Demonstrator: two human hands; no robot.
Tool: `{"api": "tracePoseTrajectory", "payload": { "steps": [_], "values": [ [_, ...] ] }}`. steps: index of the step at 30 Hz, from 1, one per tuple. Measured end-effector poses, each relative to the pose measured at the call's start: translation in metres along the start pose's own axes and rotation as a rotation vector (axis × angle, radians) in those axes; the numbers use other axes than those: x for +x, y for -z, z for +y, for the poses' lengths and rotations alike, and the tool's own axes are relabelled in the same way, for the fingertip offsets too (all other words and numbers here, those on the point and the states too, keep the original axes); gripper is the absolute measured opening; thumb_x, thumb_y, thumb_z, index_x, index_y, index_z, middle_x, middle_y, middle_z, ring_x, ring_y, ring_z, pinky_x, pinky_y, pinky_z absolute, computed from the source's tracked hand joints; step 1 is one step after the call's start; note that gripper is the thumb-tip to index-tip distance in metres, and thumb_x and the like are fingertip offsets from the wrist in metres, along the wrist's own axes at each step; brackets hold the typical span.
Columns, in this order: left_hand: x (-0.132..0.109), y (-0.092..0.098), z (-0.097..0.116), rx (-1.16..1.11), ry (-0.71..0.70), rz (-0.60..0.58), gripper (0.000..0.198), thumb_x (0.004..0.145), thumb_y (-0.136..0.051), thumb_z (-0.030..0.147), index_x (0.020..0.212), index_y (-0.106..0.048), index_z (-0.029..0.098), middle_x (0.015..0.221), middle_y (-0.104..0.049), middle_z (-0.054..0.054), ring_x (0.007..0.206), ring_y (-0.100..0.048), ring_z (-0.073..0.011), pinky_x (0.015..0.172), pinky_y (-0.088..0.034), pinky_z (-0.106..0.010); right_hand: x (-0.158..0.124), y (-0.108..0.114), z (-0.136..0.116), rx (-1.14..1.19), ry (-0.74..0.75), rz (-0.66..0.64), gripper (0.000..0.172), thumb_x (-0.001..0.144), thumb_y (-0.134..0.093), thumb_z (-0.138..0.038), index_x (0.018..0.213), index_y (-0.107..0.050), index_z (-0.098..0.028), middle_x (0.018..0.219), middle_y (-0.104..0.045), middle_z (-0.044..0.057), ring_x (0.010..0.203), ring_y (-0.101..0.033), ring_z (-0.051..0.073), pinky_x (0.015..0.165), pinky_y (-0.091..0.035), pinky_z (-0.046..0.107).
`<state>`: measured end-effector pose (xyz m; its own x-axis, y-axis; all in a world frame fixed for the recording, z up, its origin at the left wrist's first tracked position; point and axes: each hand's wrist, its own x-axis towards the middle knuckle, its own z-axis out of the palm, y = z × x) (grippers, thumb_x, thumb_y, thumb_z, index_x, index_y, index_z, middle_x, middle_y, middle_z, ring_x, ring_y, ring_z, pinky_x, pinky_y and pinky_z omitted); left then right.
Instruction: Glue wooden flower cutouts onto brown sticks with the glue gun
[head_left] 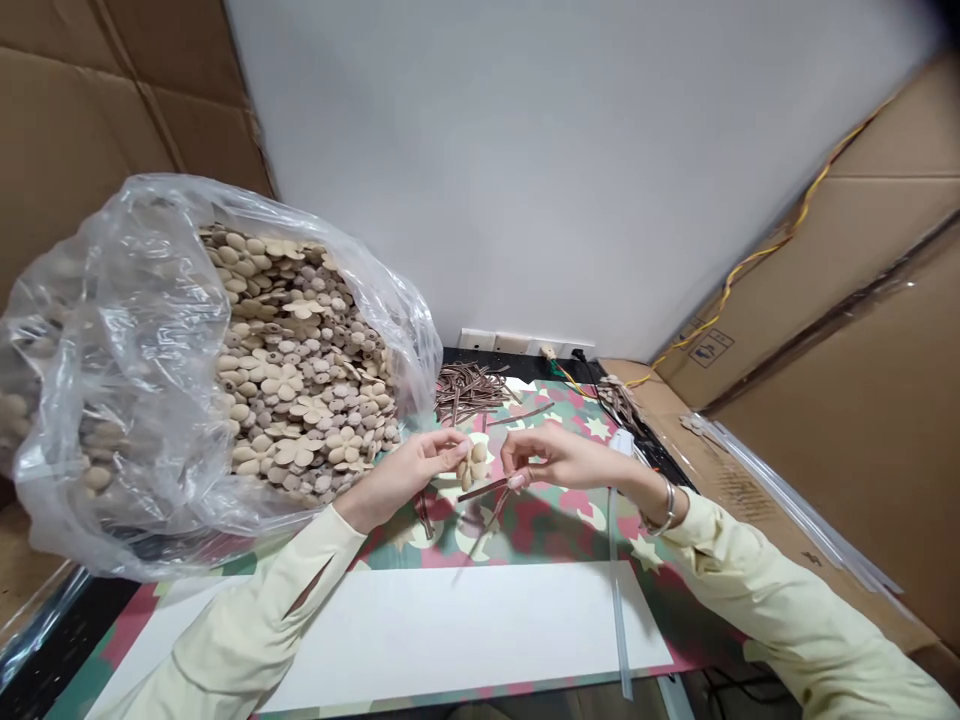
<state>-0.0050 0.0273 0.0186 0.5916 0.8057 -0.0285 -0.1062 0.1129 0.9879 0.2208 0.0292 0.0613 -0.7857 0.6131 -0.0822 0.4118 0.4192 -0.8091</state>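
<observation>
Between the fingers of my left hand (420, 467) is a beige flower-shaped piece (472, 467) with rounded petals. My right hand (551, 458), closed in a pinch just to its right, grips a thin brown strip (482, 490) whose free end points left beneath the flower. More strip hangs down from the right fingertips, partly blurred. The strip and the flower are very close; whether they touch I cannot tell. Behind my hands lies a pile of brown strips (469, 390). Some loose strips (424, 515) rest on the table below my left hand.
A large clear plastic bag (150, 300) full of beige flower pieces (300, 390) stands at the left. White paper (450, 610) covers the front of the camouflage-patterned tabletop (555, 540). A glue gun (621, 440) with a long glue stick (618, 600) lies at right. Cardboard (847, 330) and power sockets (511, 343) border the table.
</observation>
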Motion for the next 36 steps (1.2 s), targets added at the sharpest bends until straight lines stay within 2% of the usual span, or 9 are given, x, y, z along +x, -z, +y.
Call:
{"api": "tracePoseTrajectory", "payload": {
  "steps": [5, 8, 11, 14, 17, 20, 25, 30, 36],
  "values": [
    [-0.005, -0.011, -0.002, 0.055, 0.059, -0.193, 0.027, 0.080, -0.055, 0.042, 0.084, -0.057, 0.015, 0.076, -0.064, -0.005, 0.064, -0.058, -0.0132, 0.058, -0.043, -0.023, 0.002, -0.008, -0.002, 0.129, -0.037, -0.040, 0.009, 0.082, -0.051, -0.020, 0.090, -0.046, -0.019, 0.081, -0.057, 0.001, 0.071, -0.058, 0.013, 0.064, -0.046, 0.026],
    [-0.006, -0.015, -0.002, 0.149, 0.073, -0.221, 0.027, 0.081, -0.055, 0.041, 0.084, -0.058, 0.015, 0.080, -0.066, -0.004, 0.066, -0.058, -0.0130, 0.056, -0.041, -0.021, 0.008, -0.009, 0.003, 0.106, -0.027, -0.076, 0.016, 0.082, -0.051, -0.017, 0.097, -0.046, -0.018, 0.085, -0.059, 0.003, 0.074, -0.060, 0.014, 0.065, -0.047, 0.026],
    [-0.005, -0.016, -0.004, 0.215, 0.075, -0.219, 0.027, 0.082, -0.054, 0.041, 0.086, -0.060, 0.015, 0.080, -0.066, -0.004, 0.068, -0.059, -0.0134, 0.058, -0.040, -0.020, 0.011, -0.010, 0.008, 0.081, -0.025, -0.049, 0.019, 0.080, -0.053, -0.015, 0.098, -0.046, -0.018, 0.086, -0.060, 0.003, 0.073, -0.059, 0.013, 0.063, -0.046, 0.025],
    [-0.004, -0.017, -0.006, 0.234, 0.034, -0.184, 0.027, 0.083, -0.052, 0.040, 0.088, -0.061, 0.014, 0.080, -0.066, -0.003, 0.071, -0.059, -0.0139, 0.065, -0.043, -0.023, 0.011, -0.010, 0.013, 0.116, -0.066, 0.056, 0.013, 0.082, -0.054, -0.025, 0.093, -0.052, -0.016, 0.080, -0.060, 0.003, 0.069, -0.058, 0.013, 0.060, -0.045, 0.024],
    [-0.002, -0.016, -0.007, 0.238, -0.008, -0.123, 0.026, 0.084, -0.051, 0.038, 0.089, -0.062, 0.014, 0.084, -0.065, -0.003, 0.075, -0.059, -0.0145, 0.070, -0.044, -0.024, 0.007, -0.012, 0.020, 0.185, -0.118, 0.131, 0.019, 0.083, -0.054, -0.033, 0.085, -0.059, -0.015, 0.075, -0.060, 0.002, 0.068, -0.056, 0.013, 0.064, -0.044, 0.025],
    [-0.001, -0.017, -0.007, 0.262, -0.034, -0.102, 0.025, 0.084, -0.050, 0.036, 0.088, -0.063, 0.014, 0.083, -0.065, -0.003, 0.076, -0.059, -0.0147, 0.070, -0.044, -0.024, 0.000, -0.019, 0.025, 0.251, -0.142, 0.182, 0.025, 0.081, -0.056, -0.038, 0.078, -0.064, -0.015, 0.070, -0.060, 0.002, 0.065, -0.054, 0.013, 0.064, -0.043, 0.026],
    [-0.001, -0.019, -0.007, 0.301, -0.043, -0.071, 0.024, 0.084, -0.050, 0.033, 0.088, -0.063, 0.014, 0.081, -0.065, -0.003, 0.074, -0.059, -0.0145, 0.069, -0.045, -0.023, -0.003, -0.037, 0.021, 0.358, -0.182, 0.377, 0.024, 0.078, -0.060, -0.037, 0.076, -0.067, -0.014, 0.062, -0.056, 0.000, 0.057, -0.047, 0.010, 0.056, -0.038, 0.023],
    [0.001, -0.019, -0.011, 0.317, -0.064, -0.075, 0.025, 0.086, -0.047, 0.034, 0.091, -0.063, 0.014, 0.084, -0.066, -0.003, 0.076, -0.060, -0.0150, 0.072, -0.045, -0.024, -0.002, -0.041, 0.013, 0.342, -0.214, 0.404, 0.022, 0.078, -0.057, -0.033, 0.070, -0.067, -0.015, 0.061, -0.057, 0.000, 0.056, -0.048, 0.010, 0.055, -0.038, 0.022],
    [0.001, -0.022, -0.014, 0.359, -0.064, -0.031, 0.027, 0.086, -0.047, 0.037, 0.091, -0.062, 0.015, 0.083, -0.067, -0.003, 0.071, -0.061, -0.0139, 0.066, -0.045, -0.022, -0.001, -0.045, 0.022, 0.358, -0.263, 0.452, 0.021, 0.078, -0.055, -0.031, 0.072, -0.067, -0.014, 0.060, -0.058, 0.001, 0.054, -0.049, 0.011, 0.054, -0.039, 0.023]
  ]
}}
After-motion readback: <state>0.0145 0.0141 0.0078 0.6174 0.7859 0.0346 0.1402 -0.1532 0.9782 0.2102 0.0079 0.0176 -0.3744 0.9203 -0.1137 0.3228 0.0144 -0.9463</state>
